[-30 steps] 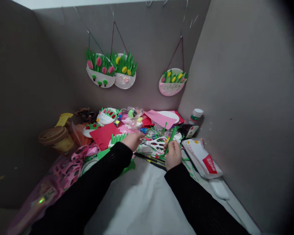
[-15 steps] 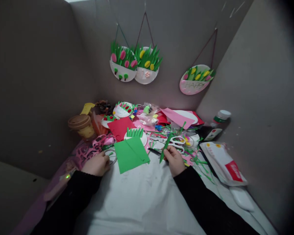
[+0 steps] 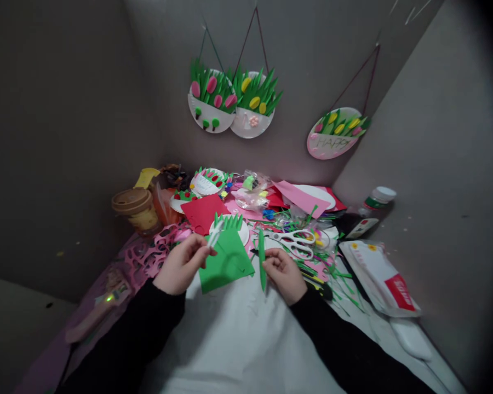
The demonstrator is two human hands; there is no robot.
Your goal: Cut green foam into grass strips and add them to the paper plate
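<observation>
Between the thumb and fingers of my left hand (image 3: 183, 264) is a thin whitish roll of tape (image 3: 216, 233), tilted nearly edge-on. It is raised over a green paper sheet (image 3: 225, 271) on the white cloth. My right hand (image 3: 285, 274) pinches a narrow green paper leaf (image 3: 262, 260) that stands upright, just right of the sheet. Behind the sheet lies a white paper plate (image 3: 243, 235) with green paper grass on it, partly covered by the sheet. White-handled scissors (image 3: 299, 243) rest beyond my right hand.
A black-and-yellow utility knife (image 3: 321, 285) lies beside my right wrist. Pink paper scraps (image 3: 150, 257) and a lidded cup (image 3: 137, 210) are on the left. At the right are a bottle (image 3: 376, 202) and a white-red packet (image 3: 384, 279). Decorated plates (image 3: 252, 127) hang on the back wall.
My left hand has lifted the roll of tape from the table and brought it right, over the green sheet. My right hand has moved slightly left, with the paper leaf turned more upright.
</observation>
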